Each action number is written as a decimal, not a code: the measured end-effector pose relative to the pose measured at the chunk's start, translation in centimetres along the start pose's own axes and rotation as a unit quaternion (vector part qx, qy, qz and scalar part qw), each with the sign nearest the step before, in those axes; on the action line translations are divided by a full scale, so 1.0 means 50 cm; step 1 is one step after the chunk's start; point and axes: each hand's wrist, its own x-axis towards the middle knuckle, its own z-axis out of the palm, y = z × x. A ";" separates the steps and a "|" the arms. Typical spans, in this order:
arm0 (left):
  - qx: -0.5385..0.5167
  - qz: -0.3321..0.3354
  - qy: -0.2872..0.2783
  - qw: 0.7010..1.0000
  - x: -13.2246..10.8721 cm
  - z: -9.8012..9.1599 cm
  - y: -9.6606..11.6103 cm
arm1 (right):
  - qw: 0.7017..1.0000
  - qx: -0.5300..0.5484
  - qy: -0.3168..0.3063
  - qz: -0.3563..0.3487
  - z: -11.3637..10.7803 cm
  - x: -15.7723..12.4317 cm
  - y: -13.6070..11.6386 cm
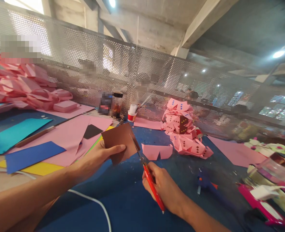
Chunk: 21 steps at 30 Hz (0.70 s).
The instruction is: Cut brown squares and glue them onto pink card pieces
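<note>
My left hand (112, 151) pinches a piece of brown paper (121, 138) by its left side, thumb on top. In my right hand (159, 178) is a pair of scissors (153, 185) with red handles. The blades meet the right edge of the brown paper; whether they are apart is hard to make out. Just beyond the scissors lies a folded pink paper piece (156, 152) with a notch. Behind it stands a pile of pink paper shapes (181, 119) with small blue, brown and yellow squares on them.
Blue card (36, 156), teal card (16, 133) and pink sheets (62, 138) lie at left, below a large pink paper heap (23, 83). A glue gun (210, 185) and a magenta power strip (260, 206) are at right. A white cable (96, 203) crosses the front. Perforated metal panel (132, 67) stands behind.
</note>
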 end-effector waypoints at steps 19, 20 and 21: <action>0.025 0.000 -0.012 1.000 -0.002 -0.006 -0.009 | 1.000 0.018 0.010 -0.015 0.010 0.003 0.016; 0.028 0.002 -0.015 1.000 -0.002 -0.005 -0.009 | 1.000 0.014 0.012 -0.014 0.010 0.003 0.016; 0.028 0.004 -0.017 0.999 -0.003 -0.005 -0.008 | 1.000 0.012 0.014 -0.013 0.009 0.003 0.016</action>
